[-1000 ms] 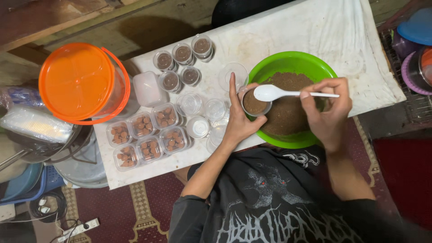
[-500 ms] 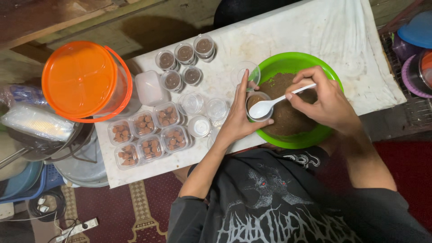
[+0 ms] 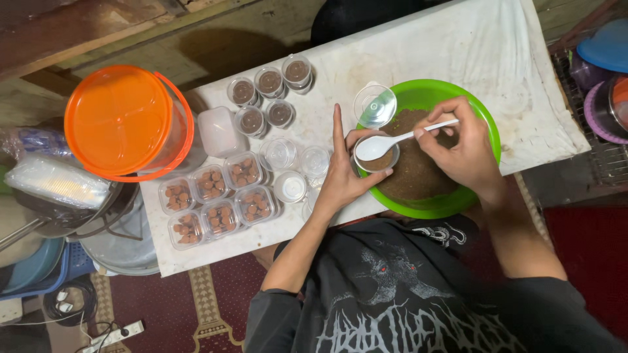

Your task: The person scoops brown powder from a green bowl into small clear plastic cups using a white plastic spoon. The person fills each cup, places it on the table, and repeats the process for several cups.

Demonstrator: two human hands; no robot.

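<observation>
The left hand (image 3: pixel 343 176) wraps its thumb and fingers round a small round clear plastic cup (image 3: pixel 376 157), index finger stretched out straight, holding it over the rim of the bright green round plastic bowl (image 3: pixel 483 117) of brown powder, seemingly so that spills fall back in. The right hand (image 3: pixel 461 150) pinches the handle of a white plastic spoon (image 3: pixel 392 142) between thumb and fingertips, its scoop resting over the cup's mouth. Compared with half a second ago, the spoon lies flatter and further over the cup, while a clear round lid (image 3: pixel 375 106) leans on the bowl's edge.
</observation>
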